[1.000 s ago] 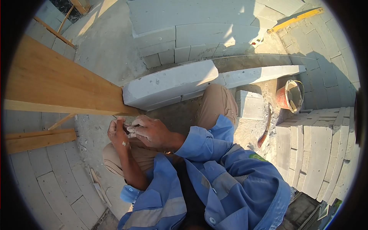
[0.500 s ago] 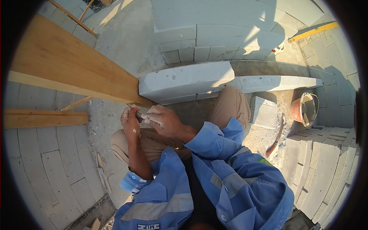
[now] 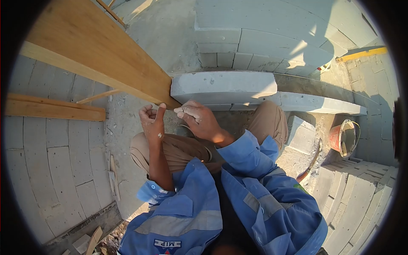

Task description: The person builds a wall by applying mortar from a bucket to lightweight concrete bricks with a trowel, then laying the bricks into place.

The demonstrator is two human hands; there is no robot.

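Note:
My left hand point(image 3: 152, 122) is raised beside the foot of the wooden door-frame post point(image 3: 119, 55), its fingers curled and its thumb stretched up near the post's lower edge. Anything inside those fingers is hidden from me. To its right, my right hand point(image 3: 199, 120) has thumb and forefinger pinched together, close to the post's lower end and the corner of a pale block point(image 3: 225, 87). What sits in the pinch is too small to name. Pale dust coats the fingers of my right hand. A gap separates the two hands.
A low course of blocks point(image 3: 314, 102) runs right from the post. An orange bucket point(image 3: 335, 139), a curved tool point(image 3: 309, 163) and a loose block point(image 3: 301, 135) lie on my right, with stacked blocks point(image 3: 346, 191) nearer. Wooden framing point(image 3: 55, 106) stands left.
My hands were touching around something small and dark; now they are apart, the right one shifted right. The view has turned slightly, so the post and blocks appear farther right.

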